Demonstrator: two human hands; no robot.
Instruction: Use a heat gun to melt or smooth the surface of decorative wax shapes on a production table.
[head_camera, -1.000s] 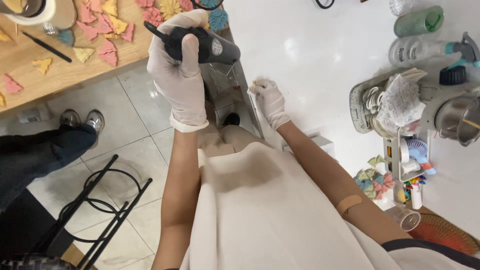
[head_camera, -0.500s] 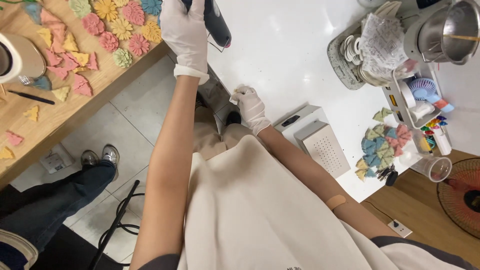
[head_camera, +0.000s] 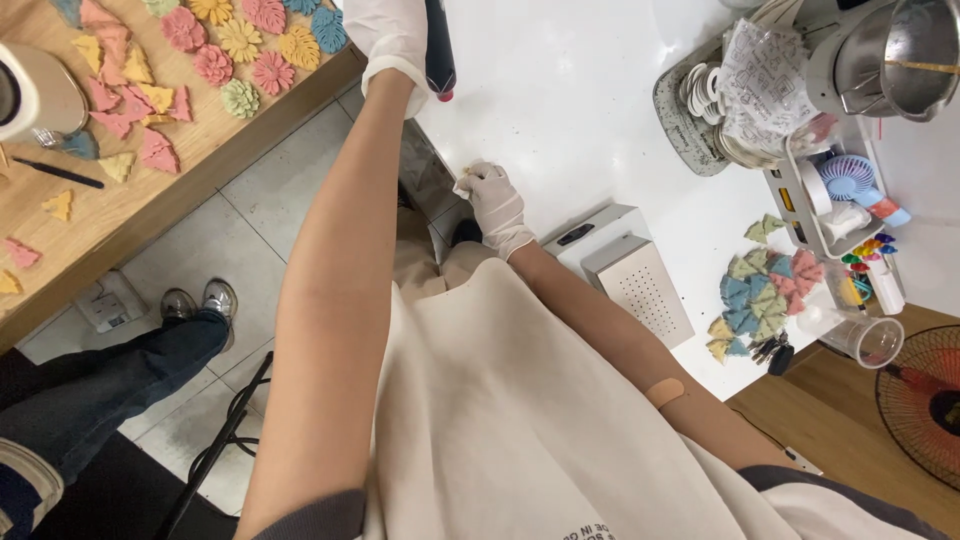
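My left hand (head_camera: 388, 35), in a white glove, is stretched far forward at the top edge of the view and grips a black handheld tool (head_camera: 439, 45) with a red tip pointing down over the white table (head_camera: 560, 110). My right hand (head_camera: 495, 205), also gloved, rests at the near edge of that table, its fingers closed around a small tan piece (head_camera: 466, 179). Part of the left hand is cut off by the frame.
A wooden table (head_camera: 150, 200) on the left carries several coloured flower and triangle shapes (head_camera: 235, 45). On the white table are a metal box (head_camera: 640, 285), blue and green pieces (head_camera: 760, 290), a plastic cup (head_camera: 868, 340) and a metal pot (head_camera: 920, 50). Another person's legs (head_camera: 110, 370) are at lower left.
My left hand with the black tool has moved further forward, now partly out of frame. The right hand stays at the table edge. The view has shifted left.
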